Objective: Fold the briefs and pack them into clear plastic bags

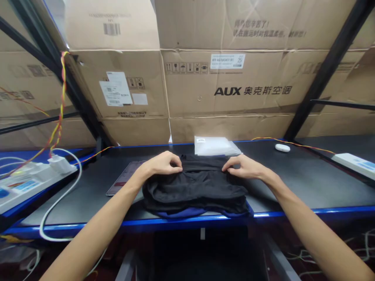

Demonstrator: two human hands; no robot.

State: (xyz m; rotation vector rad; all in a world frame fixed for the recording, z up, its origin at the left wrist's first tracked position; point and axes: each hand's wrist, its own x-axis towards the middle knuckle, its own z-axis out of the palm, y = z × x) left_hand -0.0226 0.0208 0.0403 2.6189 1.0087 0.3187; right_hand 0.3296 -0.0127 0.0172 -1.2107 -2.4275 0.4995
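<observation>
A bundle of black cloth (pixel 199 187), some kind of folded garment, lies at the front edge of the desk. Dark blue fabric (pixel 187 212) shows beneath its near side. My left hand (pixel 166 163) pinches the upper left part of the black garment between thumb and fingers. On the upper right part, my right hand (pixel 238 166) grips it in a similar pinch. The band of cloth between both hands lies fairly straight. Just behind the garment rests a clear plastic packet (pixel 215 146) with a small white label. A tablet-like flat device (pixel 124 179) lies partly behind my left forearm.
A white power strip (pixel 32 179) with plugs and a white cable (pixel 63 195) occupies the left side. Another white strip (pixel 356 164) sits at right. A small white case (pixel 282 148) lies on the black desktop (pixel 293 191). Cardboard (pixel 193 89) and black metal posts (pixel 325 66) stand behind.
</observation>
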